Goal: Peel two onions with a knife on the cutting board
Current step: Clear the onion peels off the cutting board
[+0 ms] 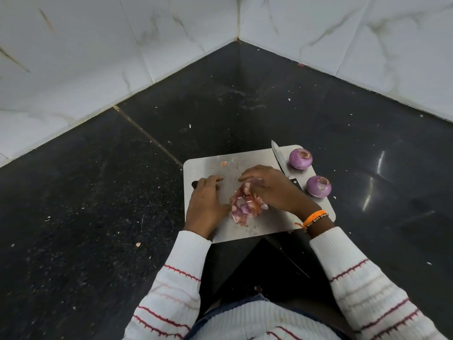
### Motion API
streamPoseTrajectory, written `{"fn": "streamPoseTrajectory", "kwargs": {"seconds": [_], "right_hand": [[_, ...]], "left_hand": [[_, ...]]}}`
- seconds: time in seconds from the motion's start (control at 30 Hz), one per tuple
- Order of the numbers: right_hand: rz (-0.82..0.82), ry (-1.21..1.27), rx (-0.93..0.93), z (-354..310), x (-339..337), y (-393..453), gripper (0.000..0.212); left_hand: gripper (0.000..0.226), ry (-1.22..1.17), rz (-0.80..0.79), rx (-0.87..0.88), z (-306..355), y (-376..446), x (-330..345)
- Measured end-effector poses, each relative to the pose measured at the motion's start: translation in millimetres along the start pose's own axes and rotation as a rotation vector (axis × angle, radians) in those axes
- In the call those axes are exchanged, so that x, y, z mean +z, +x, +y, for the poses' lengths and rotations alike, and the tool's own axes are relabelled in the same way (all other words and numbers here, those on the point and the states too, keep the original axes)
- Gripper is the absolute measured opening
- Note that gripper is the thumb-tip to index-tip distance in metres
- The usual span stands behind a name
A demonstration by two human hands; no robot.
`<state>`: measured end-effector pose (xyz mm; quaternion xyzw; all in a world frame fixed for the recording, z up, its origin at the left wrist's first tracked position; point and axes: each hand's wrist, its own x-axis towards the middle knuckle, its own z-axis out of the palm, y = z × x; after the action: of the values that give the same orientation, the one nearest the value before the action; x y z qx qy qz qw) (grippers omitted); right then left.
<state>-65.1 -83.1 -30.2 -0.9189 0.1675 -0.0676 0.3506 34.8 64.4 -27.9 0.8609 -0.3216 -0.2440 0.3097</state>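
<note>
Head view: peeled onions (300,158) beside knife (279,155), no legible writing.

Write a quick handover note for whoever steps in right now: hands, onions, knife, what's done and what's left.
Left hand: flat on the cutting board, holding nothing.
Right hand: gathering the pile of peels mid-board.
Knife: lying on the board's right side, not held.
Two onions: both peeled, at the board's right edge.
Left: clear the peels.
</note>
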Motion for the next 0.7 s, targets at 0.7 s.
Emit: {"fn": "streamPoseTrajectory", "kwargs": {"seconds": [0.7], "right_hand": [[-0.155,-0.204,0.418,-7.5,-2.5,-44.3,0.085]], "left_hand": [[0.061,0.048,-0.006,0.074,-2.2,-2.1,15.3]]}}
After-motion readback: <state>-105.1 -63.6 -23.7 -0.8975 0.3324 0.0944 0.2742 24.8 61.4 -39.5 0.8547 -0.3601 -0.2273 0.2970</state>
